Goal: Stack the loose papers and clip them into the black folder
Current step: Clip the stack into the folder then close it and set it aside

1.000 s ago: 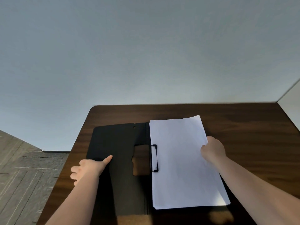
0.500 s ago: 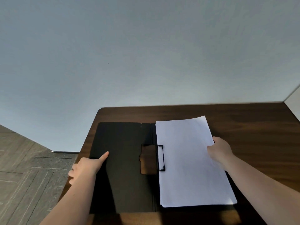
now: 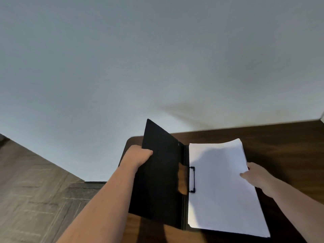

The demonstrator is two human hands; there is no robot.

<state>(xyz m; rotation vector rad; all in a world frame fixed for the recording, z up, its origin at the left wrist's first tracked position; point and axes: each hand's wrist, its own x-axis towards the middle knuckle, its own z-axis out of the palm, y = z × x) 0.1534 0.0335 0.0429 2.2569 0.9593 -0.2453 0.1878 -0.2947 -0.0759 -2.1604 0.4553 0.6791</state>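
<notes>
The black folder (image 3: pixel 161 176) lies on the dark wooden table (image 3: pixel 280 141). Its left cover is lifted off the table and stands tilted up. My left hand (image 3: pixel 138 155) grips that cover's outer left edge. A stack of white papers (image 3: pixel 220 186) rests on the folder's right half, with its left edge under the black clip (image 3: pixel 192 179) by the spine. My right hand (image 3: pixel 256 176) rests on the stack's right edge, fingers on the paper.
A pale wall (image 3: pixel 157 67) rises behind the table. Grey wood-pattern floor (image 3: pixel 35 190) lies to the left, below the table's rounded left corner. Bare tabletop extends to the right of the folder.
My left hand went from pressing flat on the open left cover to gripping its edge and lifting it up toward the right. The view shifted left.
</notes>
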